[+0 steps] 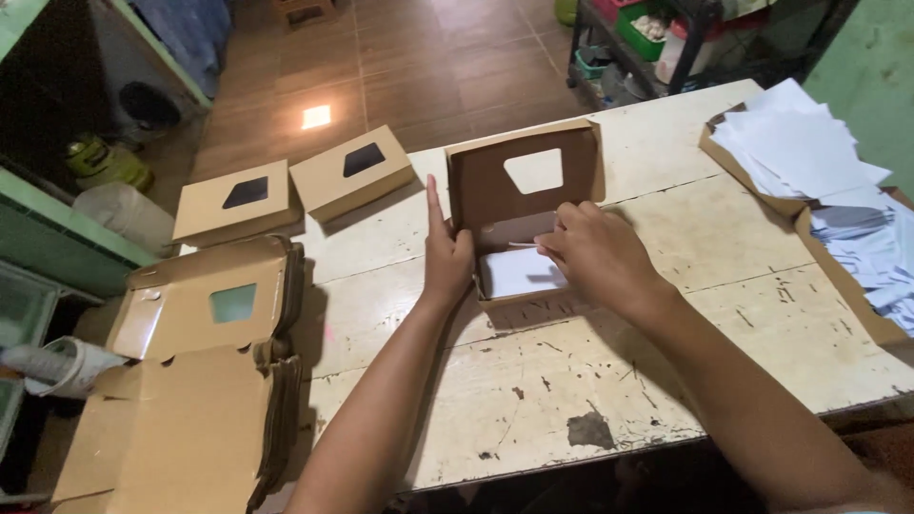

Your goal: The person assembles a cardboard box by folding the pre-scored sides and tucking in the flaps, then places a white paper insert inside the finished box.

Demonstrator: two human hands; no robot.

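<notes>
Showing two bare hands at work on a small brown cardboard box with a window cut in its raised lid (pixel 524 186), which stands open near the middle of a worn, cream-painted wooden table (pixel 533 381). The left hand (pixel 446 255) presses flat against the box's left outer wall, fingers extended and held together, gripping nothing. The right hand (pixel 595 257) reaches over the box's right side, its fingers curled down onto a white paper sheet (pixel 519 271) lying inside the tray; whether the fingers pinch the sheet or merely press on it cannot be told. Two closed brown cardboard boxes with dark windows (pixel 295 190) sit side by side at the table's far left corner, well apart from the hands. A stack of flat, unfolded brown cardboard blanks (pixel 200 381) lies to the left of the table. A loose pile of white paper sheets (pixel 809 143) rests in a shallow cardboard tray at the table's right edge.
</notes>
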